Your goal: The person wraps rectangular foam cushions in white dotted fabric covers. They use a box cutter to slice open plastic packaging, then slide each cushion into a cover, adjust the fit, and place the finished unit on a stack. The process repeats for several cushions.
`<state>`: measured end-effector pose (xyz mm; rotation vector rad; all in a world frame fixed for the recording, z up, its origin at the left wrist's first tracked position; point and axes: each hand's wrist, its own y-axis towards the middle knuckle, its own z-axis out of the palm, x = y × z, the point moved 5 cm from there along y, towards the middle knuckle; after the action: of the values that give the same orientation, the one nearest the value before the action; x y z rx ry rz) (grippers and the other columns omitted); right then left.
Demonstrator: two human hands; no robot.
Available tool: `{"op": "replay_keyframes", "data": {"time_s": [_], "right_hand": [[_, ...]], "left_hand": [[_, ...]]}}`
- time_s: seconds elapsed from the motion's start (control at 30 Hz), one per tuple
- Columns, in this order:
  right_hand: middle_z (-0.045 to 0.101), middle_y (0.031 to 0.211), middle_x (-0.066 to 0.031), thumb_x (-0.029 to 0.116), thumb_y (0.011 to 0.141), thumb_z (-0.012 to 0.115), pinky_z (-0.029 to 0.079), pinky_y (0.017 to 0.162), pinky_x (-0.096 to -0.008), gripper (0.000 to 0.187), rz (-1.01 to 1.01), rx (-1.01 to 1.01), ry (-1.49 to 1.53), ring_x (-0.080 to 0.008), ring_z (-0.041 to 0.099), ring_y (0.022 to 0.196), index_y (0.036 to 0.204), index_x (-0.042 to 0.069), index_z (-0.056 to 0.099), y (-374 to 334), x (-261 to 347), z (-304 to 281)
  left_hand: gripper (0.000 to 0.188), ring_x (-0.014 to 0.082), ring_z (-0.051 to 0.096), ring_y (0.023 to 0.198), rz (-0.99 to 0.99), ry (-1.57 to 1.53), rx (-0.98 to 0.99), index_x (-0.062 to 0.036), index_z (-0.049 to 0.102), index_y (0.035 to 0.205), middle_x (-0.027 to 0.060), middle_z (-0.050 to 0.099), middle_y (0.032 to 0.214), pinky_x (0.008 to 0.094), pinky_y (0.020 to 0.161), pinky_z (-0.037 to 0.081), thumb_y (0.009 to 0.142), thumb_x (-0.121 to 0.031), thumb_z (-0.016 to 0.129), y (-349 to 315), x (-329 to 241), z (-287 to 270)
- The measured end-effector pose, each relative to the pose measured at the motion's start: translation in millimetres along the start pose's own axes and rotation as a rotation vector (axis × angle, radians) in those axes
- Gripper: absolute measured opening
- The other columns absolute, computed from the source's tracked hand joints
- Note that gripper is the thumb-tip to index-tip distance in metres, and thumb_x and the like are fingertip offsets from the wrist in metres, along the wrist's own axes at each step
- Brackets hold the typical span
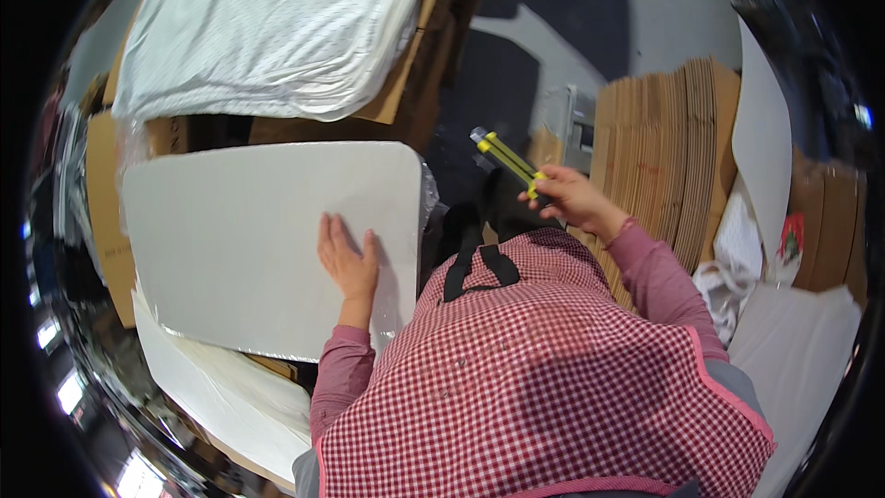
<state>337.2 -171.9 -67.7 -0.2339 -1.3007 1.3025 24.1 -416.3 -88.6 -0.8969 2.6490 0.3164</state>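
Observation:
My left hand lies with spread fingers on a pale, flat, round-cornered panel. Clear plastic film shows along the panel's edges. Out to the right, my right hand is closed around the near end of a yellow-and-black utility knife. The knife's greyish tip points up and to the left, away from me, and it is held in the air, apart from the panel. Whether a blade is out is too small to tell.
Beyond the panel, a stack of white textured fabric rests on cardboard. Several flattened cardboard boxes stand upright on the right. White foam-like sheets lie below the panel's near left edge. White wrapping sits at the lower right.

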Motion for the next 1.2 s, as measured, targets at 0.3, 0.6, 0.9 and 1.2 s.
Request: {"op": "replay_keyframes", "data": {"time_s": [0.3, 0.6, 0.9, 1.2], "right_hand": [[0.055, 0.071, -0.0015, 0.031, 0.101, 0.055, 0.039, 0.048, -0.0233, 0.026, -0.156, -0.171, -0.019, -0.0062, 0.049, 0.058, 0.095, 0.007, 0.049, 40.3, -134.7, 18.1], [0.056, 0.064, -0.0134, 0.039, 0.093, 0.064, 0.043, 0.055, -0.0370, 0.040, -0.507, -0.574, -0.186, -0.0248, 0.054, 0.056, 0.086, 0.001, 0.054, 84.5, -184.3, 36.1], [0.058, 0.065, -0.0189, 0.038, 0.091, 0.067, 0.043, 0.052, -0.0415, 0.039, -0.612, -0.616, 0.018, -0.0369, 0.060, 0.059, 0.088, 0.003, 0.051, 92.3, -218.3, 78.0], [0.063, 0.071, -0.0192, 0.046, 0.094, 0.059, 0.047, 0.059, -0.0482, 0.040, -0.199, 0.177, -0.561, -0.0407, 0.065, 0.070, 0.100, 0.007, 0.049, -69.0, -433.3, 86.1]], "left_hand": [[0.070, 0.0311, 0.029, 0.143, 0.178, 0.348, -0.025, -0.0083, 0.037, 0.148, 0.0132, 0.032, 0.155, 0.0471, 0.115, 0.020, 0.095, -0.052, 0.046, -0.6, 8.8, 19.9], [0.060, 0.0358, 0.037, 0.137, 0.241, 0.336, -0.035, -0.0037, 0.042, 0.142, 0.0178, 0.038, 0.150, 0.0455, 0.111, 0.029, 0.098, -0.043, 0.049, -3.7, 4.9, 26.6], [0.053, 0.0348, 0.038, 0.137, 0.265, 0.243, -0.048, -0.0053, 0.044, 0.141, 0.0169, 0.040, 0.148, 0.0445, 0.111, 0.030, 0.096, -0.032, 0.053, -4.8, 15.7, 28.8], [0.052, 0.0318, 0.038, 0.137, 0.310, 0.246, -0.069, -0.0027, 0.045, 0.140, 0.0162, 0.042, 0.147, 0.0413, 0.112, 0.030, 0.098, -0.034, 0.052, -6.5, 23.5, 29.5]]}}
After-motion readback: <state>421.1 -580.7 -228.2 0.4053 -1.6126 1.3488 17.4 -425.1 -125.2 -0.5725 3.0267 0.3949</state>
